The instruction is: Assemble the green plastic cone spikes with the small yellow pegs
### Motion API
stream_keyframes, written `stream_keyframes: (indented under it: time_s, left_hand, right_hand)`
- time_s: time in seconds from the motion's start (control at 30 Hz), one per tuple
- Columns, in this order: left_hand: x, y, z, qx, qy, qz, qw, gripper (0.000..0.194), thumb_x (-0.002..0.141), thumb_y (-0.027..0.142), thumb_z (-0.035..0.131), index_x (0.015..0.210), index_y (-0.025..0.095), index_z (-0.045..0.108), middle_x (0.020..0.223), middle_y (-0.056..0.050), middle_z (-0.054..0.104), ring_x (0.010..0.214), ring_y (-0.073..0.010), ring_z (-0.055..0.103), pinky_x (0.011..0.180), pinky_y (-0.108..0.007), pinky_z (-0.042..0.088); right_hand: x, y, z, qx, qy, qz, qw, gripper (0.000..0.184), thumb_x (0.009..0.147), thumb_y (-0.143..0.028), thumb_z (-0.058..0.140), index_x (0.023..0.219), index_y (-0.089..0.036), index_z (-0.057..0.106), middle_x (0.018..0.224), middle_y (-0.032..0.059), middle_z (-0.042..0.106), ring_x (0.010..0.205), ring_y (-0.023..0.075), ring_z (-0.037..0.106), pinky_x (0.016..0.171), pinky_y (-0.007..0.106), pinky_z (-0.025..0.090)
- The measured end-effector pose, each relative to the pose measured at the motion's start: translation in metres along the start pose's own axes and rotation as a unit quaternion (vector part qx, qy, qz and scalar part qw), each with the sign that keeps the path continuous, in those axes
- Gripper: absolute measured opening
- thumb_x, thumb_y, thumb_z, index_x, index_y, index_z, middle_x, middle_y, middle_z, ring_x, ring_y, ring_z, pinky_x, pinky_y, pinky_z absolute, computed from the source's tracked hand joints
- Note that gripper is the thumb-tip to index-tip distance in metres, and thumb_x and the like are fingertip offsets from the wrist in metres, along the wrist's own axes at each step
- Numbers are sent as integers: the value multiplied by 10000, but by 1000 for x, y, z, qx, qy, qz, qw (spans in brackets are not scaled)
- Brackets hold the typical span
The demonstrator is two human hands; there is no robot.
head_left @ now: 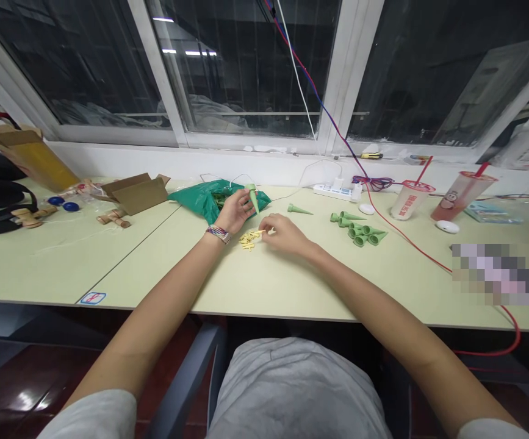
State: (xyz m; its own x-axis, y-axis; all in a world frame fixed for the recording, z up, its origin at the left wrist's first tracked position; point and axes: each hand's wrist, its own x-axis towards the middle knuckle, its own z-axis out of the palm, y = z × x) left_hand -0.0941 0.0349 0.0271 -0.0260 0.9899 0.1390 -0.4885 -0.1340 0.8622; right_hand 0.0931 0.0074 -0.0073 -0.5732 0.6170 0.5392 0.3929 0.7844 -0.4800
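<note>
My left hand (235, 210) is closed around a green cone (252, 196), held point down just above the table (291, 277). My right hand (285, 235) pinches a small yellow stick (266, 231) beside a little pile of yellow sticks (247, 239) lying between the two hands. A green plastic bag (207, 196) lies right behind my left hand. One loose green cone (299, 210) rests behind my right hand, and a cluster of several green cones (359, 229) lies further right.
Two plastic cups with red straws (411, 199) (462, 194), a white power strip (337, 191) and a red cable (410, 241) are at the right. A cardboard box (136, 192) and wooden toys (114, 217) lie left. A chair arm (186, 384) is below.
</note>
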Motion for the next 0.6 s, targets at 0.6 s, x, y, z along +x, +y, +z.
stream_keyframes:
  time_s: [0.6]
  left_hand:
    - [-25, -24, 32, 165, -133, 23, 977, 491, 663, 401, 946, 1019, 159, 709, 913, -83, 771, 840, -231, 766, 808, -396, 636]
  right_hand:
    - [-14, 23, -59, 387, 178, 148, 892, 351, 678, -452, 870, 839, -182, 714, 775, 17, 713, 743, 187, 739, 707, 371, 680]
